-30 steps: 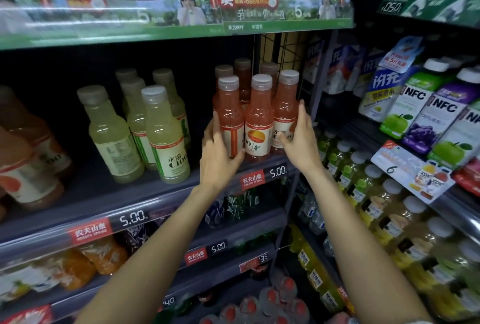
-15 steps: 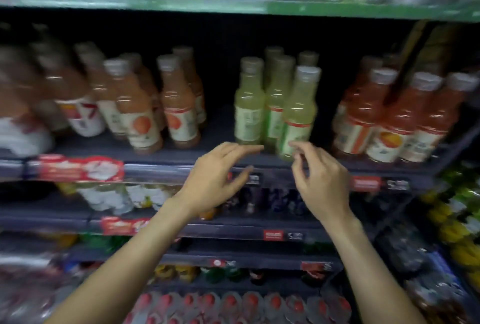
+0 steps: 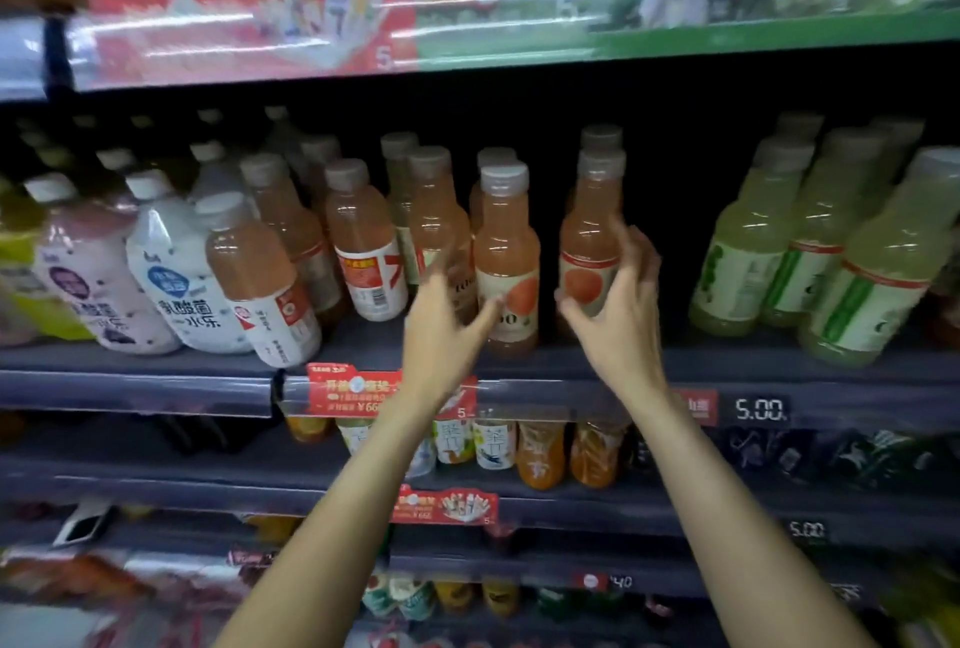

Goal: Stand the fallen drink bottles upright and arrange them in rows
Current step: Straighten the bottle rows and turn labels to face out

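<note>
Several peach-coloured drink bottles stand on the dark shelf. My right hand curls around the rightmost peach bottle, which stands upright apart from the others. My left hand is open, fingers spread, just in front of two peach bottles, one of them the front bottle. Further left, a peach bottle and another lean to the left rather than standing straight.
White and pink milky bottles lean at the left. Pale green bottles stand in rows at the right. A gap of bare shelf lies between the held bottle and the green ones. Lower shelves hold small bottles behind price tags.
My view has swung left from the red and green bottles to the peach ones. Both hands rose from below the shelf edge to the bottles, and the right hand closed around one.
</note>
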Available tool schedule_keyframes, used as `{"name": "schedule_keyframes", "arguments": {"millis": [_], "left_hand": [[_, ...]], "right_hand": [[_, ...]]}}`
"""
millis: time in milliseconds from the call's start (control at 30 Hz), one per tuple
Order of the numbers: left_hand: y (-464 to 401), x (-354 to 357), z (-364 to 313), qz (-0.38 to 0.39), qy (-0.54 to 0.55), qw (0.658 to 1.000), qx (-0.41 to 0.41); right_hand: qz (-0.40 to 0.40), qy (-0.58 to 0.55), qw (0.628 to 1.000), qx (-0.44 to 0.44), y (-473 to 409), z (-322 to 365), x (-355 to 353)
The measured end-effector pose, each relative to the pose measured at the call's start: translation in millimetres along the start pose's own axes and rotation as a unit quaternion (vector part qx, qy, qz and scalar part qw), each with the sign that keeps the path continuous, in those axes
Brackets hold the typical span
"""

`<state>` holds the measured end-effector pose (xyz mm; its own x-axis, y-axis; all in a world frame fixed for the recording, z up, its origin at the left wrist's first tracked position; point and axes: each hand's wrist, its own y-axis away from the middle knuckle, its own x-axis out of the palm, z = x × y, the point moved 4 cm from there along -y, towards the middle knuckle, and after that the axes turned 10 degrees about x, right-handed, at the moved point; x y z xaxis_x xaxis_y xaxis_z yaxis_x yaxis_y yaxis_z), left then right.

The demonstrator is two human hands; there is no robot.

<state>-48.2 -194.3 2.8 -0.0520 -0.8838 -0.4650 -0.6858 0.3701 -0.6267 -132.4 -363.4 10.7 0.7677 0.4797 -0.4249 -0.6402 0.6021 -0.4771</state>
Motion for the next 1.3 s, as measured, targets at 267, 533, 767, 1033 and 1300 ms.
{"name": "schedule_keyframes", "arguments": {"millis": [267,533,767,1033,1300], "left_hand": [[-5.5,31.6,-6.4,0.004,-0.012,1.000,0.015],[-17.5,67.1,-27.0,0.041,0.047,0.997,0.051],[-13.3,31.4,-21.7,-0.026,-0.048,0.993,0.103],[-52.4,-32.9,30.2,-0.076,-0.195,0.972,0.111],[-45.4,-36.3,30.6,-0.029,-0.186,0.974,0.128]], "right_hand": [[-0.065,0.035,0.997,0.035,-12.8,-0.7,-5.2],[-0.048,0.085,0.995,0.013,-14.3,-20.3,-25.6],[-0.109,0.108,0.988,-0.031,11.7,-2.6,-30.0],[0.004,0.124,0.968,-0.217,18.2,73.1,33.6],[0.054,0.103,0.982,-0.149,5.0,80.7,59.5]]}}
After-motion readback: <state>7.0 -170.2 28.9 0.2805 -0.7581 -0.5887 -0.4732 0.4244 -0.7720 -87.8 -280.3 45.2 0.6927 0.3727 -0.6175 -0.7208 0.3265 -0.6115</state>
